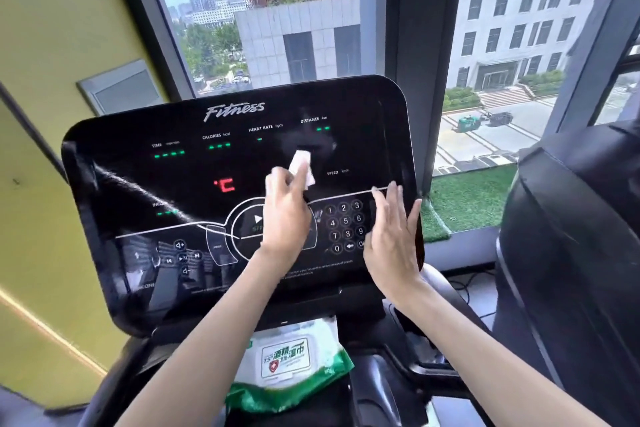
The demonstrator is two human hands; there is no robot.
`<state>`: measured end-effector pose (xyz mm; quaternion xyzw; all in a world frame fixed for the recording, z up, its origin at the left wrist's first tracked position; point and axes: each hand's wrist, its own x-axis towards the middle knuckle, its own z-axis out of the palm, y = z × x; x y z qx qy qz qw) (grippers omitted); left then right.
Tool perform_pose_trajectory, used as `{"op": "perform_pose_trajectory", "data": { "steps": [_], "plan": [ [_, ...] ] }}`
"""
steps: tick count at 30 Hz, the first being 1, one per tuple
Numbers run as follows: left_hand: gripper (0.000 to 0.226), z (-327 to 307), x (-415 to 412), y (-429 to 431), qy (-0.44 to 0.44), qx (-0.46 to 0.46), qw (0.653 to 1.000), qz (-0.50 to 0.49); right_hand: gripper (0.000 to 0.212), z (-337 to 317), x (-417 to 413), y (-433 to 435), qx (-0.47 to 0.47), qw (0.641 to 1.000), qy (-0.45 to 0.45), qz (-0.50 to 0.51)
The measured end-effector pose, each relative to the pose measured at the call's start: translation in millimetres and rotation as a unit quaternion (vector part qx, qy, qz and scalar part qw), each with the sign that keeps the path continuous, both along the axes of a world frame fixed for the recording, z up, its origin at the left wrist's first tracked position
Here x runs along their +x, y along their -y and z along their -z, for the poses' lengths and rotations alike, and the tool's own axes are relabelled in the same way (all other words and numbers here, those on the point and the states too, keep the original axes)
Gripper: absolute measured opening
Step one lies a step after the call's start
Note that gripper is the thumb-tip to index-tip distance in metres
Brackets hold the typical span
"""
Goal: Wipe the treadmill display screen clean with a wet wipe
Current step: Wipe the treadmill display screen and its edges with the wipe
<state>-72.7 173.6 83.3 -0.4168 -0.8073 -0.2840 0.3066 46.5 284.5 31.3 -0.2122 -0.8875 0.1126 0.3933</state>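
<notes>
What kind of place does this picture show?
Probably a gym on an upper floor: a treadmill display marked Fitness with time, calories and speed readouts, another dark machine at right, and a window looking down on buildings.

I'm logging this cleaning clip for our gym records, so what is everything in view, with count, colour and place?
display screen: 1, black, centre
wet wipe: 1, white, on the screen's middle
wipe pack: 1, green and white, on the ledge below the screen
window: 1, dark frame, behind the screen
wall: 1, yellow, left
turf: 1 strip, green, by the window, right of the screen
second machine: 1, black, far right
left hand: 1, centre, wipe in its grip
right hand: 1, fingers straight, at the screen's right edge
</notes>
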Motion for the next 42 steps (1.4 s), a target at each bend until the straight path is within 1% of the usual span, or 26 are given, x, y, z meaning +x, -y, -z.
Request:
{"op": "perform_pose_trajectory", "data": {
  "steps": [1, 2, 3, 4, 5, 6, 7, 8, 9, 10, 12, 13, 14, 16, 17, 18, 19, 21, 23, 24, 27, 32, 35, 38, 40, 42],
  "plan": [
    [0.07, 7.0, 5.2, 0.4, -0.052, -0.075, 0.995, 0.044, 0.079, -1.5, -1.7, 5.7, 0.009, 1.0, 0.009, -0.006],
    [0.069, 13.0, 5.2, 4.4, -0.129, -0.149, 0.977, 0.085, 0.077, -2.7, -3.4, 11.8, 0.022, 0.999, 0.016, -0.018],
    [0.068, 13.6, -1.0, 10.5, -0.168, -0.18, 0.964, 0.104, 0.076, -3.0, -5.1, 17.4, 0.035, 0.999, 0.023, -0.034],
    [0.068, 10.4, -9.2, 17.3, -0.143, -0.172, 0.971, 0.088, 0.075, -3.0, -6.0, 21.9, 0.045, 0.997, 0.029, -0.049],
    [0.07, 5.9, -18.6, 23.0, -0.086, -0.107, 0.99, 0.043, 0.075, -2.1, -6.5, 24.9, 0.05, 0.996, 0.032, -0.061],
    [0.071, 1.1, -26.8, 27.7, -0.014, -0.008, 1.0, -0.015, 0.076, -0.4, -6.9, 26.2, 0.051, 0.996, 0.034, -0.07],
    [0.071, -2.2, -29.6, 31.0, 0.046, 0.067, 0.995, -0.057, 0.076, 1.2, -7.3, 26.9, 0.049, 0.995, 0.039, -0.076],
    [0.069, -4.3, -26.5, 31.1, 0.066, 0.093, 0.991, -0.072, 0.077, 2.6, -7.7, 27.3, 0.046, 0.995, 0.045, -0.081],
    [0.069, -3.0, -20.9, 27.6, 0.036, 0.056, 0.996, -0.059, 0.077, 3.7, -8.1, 27.7, 0.044, 0.994, 0.051, -0.084],
    [0.071, 2.3, -14.1, 23.6, -0.017, -0.024, 0.999, -0.016, 0.076, 4.1, -9.0, 28.1, 0.044, 0.994, 0.053, -0.085],
    [0.076, 14.3, -11.0, 26.3, -0.156, -0.197, 0.964, 0.085, 0.076, 3.0, -10.0, 29.7, 0.043, 0.994, 0.049, -0.085],
    [0.077, 11.3, -17.7, 31.5, -0.173, -0.215, 0.956, 0.098, 0.076, 2.0, -10.9, 30.2, 0.042, 0.994, 0.044, -0.088],
    [0.077, 6.6, -25.6, 36.5, -0.147, -0.183, 0.969, 0.076, 0.076, 1.2, -11.7, 30.3, 0.041, 0.994, 0.041, -0.093],
    [0.074, -5.3, -35.9, 45.3, -0.016, 0.007, 1.0, -0.017, 0.078, 0.5, -12.9, 30.0, 0.046, 0.994, 0.038, -0.096],
    [0.071, -9.7, -36.8, 46.9, 0.051, 0.089, 0.993, -0.064, 0.077, -0.3, -14.4, 30.6, 0.048, 0.994, 0.035, -0.097],
    [0.07, -14.5, -30.9, 44.2, 0.091, 0.131, 0.982, -0.098, 0.075, -1.1, -15.7, 32.0, 0.048, 0.993, 0.031, -0.099],
    [0.069, -17.5, -23.8, 43.0, 0.086, 0.12, 0.983, -0.114, 0.073, -2.3, -20.1, 38.2, 0.046, 0.993, 0.025, -0.108],
    [0.069, -9.6, -6.4, 30.3, 0.015, -0.004, 0.999, -0.048, 0.071, -2.3, -24.7, 43.1, 0.041, 0.992, 0.017, -0.118],
    [0.07, 1.2, 6.2, 30.6, -0.044, -0.147, 0.988, 0.03, 0.071, -2.2, -30.4, 50.7, 0.03, 0.991, 0.005, -0.131],
    [0.069, 3.5, 5.5, 33.4, -0.053, -0.173, 0.983, 0.044, 0.073, -1.3, -32.1, 54.3, 0.021, 0.991, 0.005, -0.134],
    [0.067, -0.4, -10.5, 51.8, -0.042, -0.125, 0.991, 0.003, 0.077, 1.3, -36.4, 65.5, 0.009, 0.99, 0.018, -0.137],
    [0.072, -4.2, -48.9, 105.9, 0.014, 0.007, 0.998, -0.064, 0.076, -0.6, -43.9, 85.5, 0.029, 0.986, 0.03, -0.161],
    [0.062, -1.3, -73.3, 149.2, 0.045, 0.068, 0.993, -0.089, 0.078, -0.6, -49.6, 98.0, 0.047, 0.983, 0.043, -0.171],
    [0.052, 1.2, -94.2, 195.0, 0.093, 0.13, 0.977, -0.143, 0.078, 1.5, -56.2, 110.8, 0.064, 0.98, 0.055, -0.181],
    [0.048, 8.5, -103.2, 217.0, 0.142, 0.193, 0.951, -0.196, 0.077, 5.3, -59.5, 121.9, 0.069, 0.978, 0.057, -0.189],
    [0.047, 21.6, -97.6, 223.1, 0.17, 0.222, 0.931, -0.234, 0.078, 12.8, -61.4, 134.6, 0.08, 0.975, 0.06, -0.198]
  ]
}}
